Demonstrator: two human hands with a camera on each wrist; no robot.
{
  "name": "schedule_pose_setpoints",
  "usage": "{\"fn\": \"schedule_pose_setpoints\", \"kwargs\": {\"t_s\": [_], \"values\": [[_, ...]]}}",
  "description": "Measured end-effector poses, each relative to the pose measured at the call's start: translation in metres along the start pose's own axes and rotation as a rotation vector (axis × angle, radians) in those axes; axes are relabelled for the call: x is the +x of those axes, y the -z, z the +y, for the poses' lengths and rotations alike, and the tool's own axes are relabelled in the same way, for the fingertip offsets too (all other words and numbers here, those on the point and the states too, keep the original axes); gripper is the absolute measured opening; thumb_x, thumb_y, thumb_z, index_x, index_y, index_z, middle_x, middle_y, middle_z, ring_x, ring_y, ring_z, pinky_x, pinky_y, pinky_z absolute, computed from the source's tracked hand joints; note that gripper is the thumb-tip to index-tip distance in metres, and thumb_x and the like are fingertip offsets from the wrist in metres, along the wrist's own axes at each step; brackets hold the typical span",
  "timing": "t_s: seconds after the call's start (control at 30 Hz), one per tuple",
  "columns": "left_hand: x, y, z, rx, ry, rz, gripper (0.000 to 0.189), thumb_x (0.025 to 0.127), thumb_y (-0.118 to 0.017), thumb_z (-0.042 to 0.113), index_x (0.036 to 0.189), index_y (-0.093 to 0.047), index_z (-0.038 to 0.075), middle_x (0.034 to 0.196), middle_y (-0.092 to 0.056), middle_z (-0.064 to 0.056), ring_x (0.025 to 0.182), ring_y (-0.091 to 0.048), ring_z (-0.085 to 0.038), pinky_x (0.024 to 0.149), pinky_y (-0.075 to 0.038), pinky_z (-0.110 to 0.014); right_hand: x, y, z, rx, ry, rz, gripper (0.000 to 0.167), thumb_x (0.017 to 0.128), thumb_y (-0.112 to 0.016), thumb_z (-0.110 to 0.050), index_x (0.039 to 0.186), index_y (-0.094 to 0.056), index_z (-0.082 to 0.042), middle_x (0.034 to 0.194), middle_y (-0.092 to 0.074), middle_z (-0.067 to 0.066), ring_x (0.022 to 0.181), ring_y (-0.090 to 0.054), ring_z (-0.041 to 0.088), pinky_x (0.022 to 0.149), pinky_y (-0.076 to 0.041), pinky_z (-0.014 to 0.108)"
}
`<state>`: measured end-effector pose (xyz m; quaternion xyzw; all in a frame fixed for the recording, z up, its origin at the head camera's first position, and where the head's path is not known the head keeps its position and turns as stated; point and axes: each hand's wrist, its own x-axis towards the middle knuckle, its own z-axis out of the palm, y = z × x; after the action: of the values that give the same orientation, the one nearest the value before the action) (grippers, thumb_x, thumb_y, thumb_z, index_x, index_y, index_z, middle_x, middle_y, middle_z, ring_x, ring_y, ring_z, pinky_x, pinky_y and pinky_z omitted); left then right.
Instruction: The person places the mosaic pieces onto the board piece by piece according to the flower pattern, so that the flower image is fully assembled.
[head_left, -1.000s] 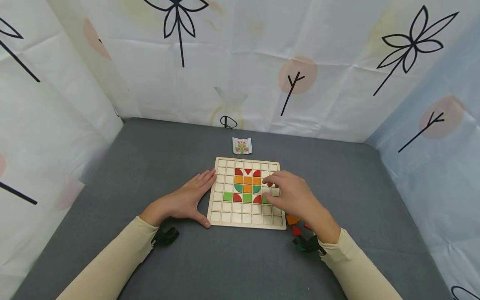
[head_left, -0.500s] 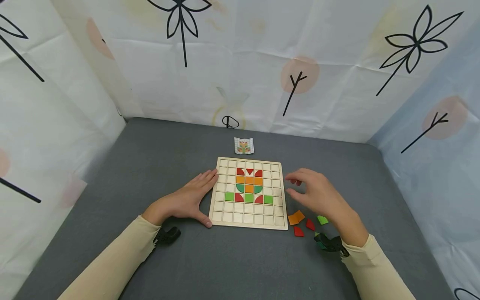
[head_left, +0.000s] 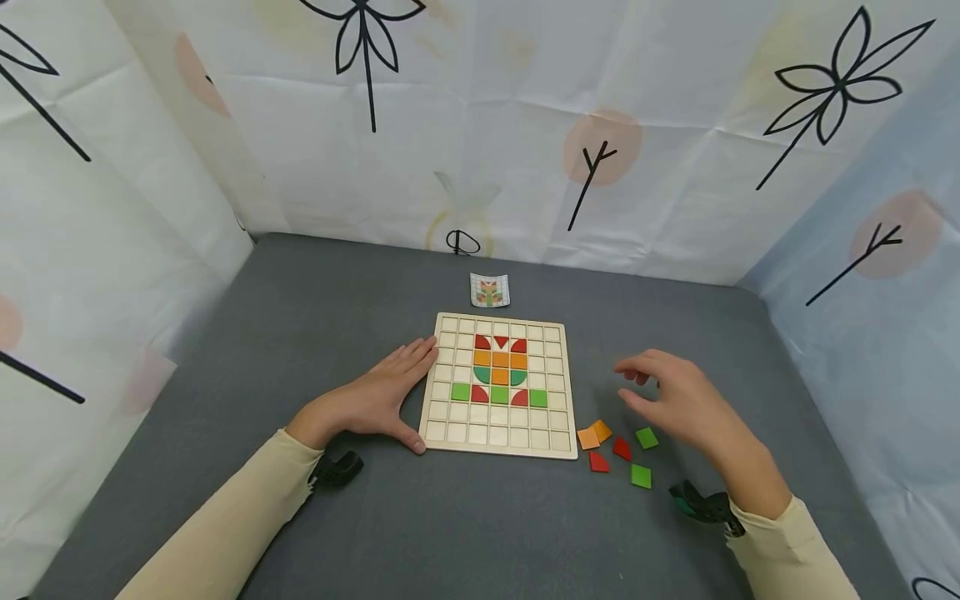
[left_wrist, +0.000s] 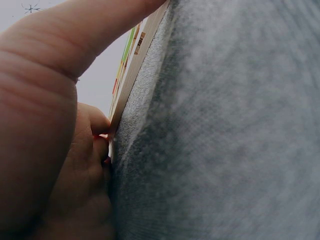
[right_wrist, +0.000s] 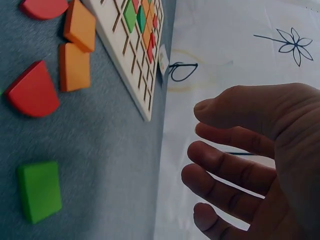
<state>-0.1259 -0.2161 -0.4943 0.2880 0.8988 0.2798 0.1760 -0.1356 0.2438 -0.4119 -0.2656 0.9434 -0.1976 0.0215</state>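
A wooden grid board (head_left: 457, 433) lies flat on the grey table, with red, orange, teal and green tiles set in its middle cells. My left hand (head_left: 372, 394) rests along the board's left edge, fingers straight and thumb (left_wrist: 100, 30) at the lower left corner. To the right of the board, my right hand (head_left: 678, 398) hovers over the table with fingers loosely bent and nothing in them. Near it lie loose tiles: two orange squares (head_left: 588, 439), two red quarter-rounds (head_left: 622, 448) and two green squares (head_left: 641, 476). One green square (right_wrist: 40, 191) shows close in the right wrist view.
A small pattern card (head_left: 490, 291) lies behind the board, printed with a coloured grid figure. White printed cloth (head_left: 510, 167) hangs at the back and both sides of the grey table (head_left: 450, 525).
My right hand has drawn away from the board to the right, uncovering the green tile at the row's right end and the loose tiles. My left hand keeps its place.
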Motion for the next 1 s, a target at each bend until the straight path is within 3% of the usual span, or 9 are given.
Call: {"fn": "schedule_pose_setpoints", "kwargs": {"t_s": [0.37,0.67,1.0], "values": [[-0.001,0.001,0.000,0.008,0.008,0.000,0.148,0.072,-0.097,0.063,0.174,-0.009,0.001,0.182,0.001,-0.013,0.166,0.001,-0.034,0.133,-0.006,-0.055,-0.024,-0.002,0.018,-0.018,-0.021,-0.043,0.031,0.092,-0.085,-0.004,0.123,-0.078,-0.006,0.111,-0.072,0.003,0.095,-0.064,0.026,0.077,-0.056,0.047],[0.001,-0.002,-0.003,0.015,-0.002,0.001,0.149,0.072,-0.095,0.067,0.173,-0.008,0.001,0.182,0.002,-0.012,0.166,0.002,-0.033,0.133,-0.006,-0.055,-0.041,-0.009,0.030,-0.018,-0.030,-0.150,0.036,0.089,-0.090,-0.007,0.123,-0.079,-0.012,0.111,-0.069,-0.005,0.095,-0.063,0.018,0.078,-0.056,0.046],[0.001,-0.002,-0.003,0.018,-0.006,0.001,0.148,0.073,-0.094,0.068,0.174,-0.008,0.002,0.182,0.003,-0.012,0.166,0.002,-0.032,0.133,-0.006,-0.054,-0.053,-0.023,0.038,-0.001,-0.047,-0.166,0.035,0.087,-0.089,-0.003,0.118,-0.080,-0.015,0.115,-0.071,-0.004,0.096,-0.065,0.017,0.080,-0.058,0.047]]}}
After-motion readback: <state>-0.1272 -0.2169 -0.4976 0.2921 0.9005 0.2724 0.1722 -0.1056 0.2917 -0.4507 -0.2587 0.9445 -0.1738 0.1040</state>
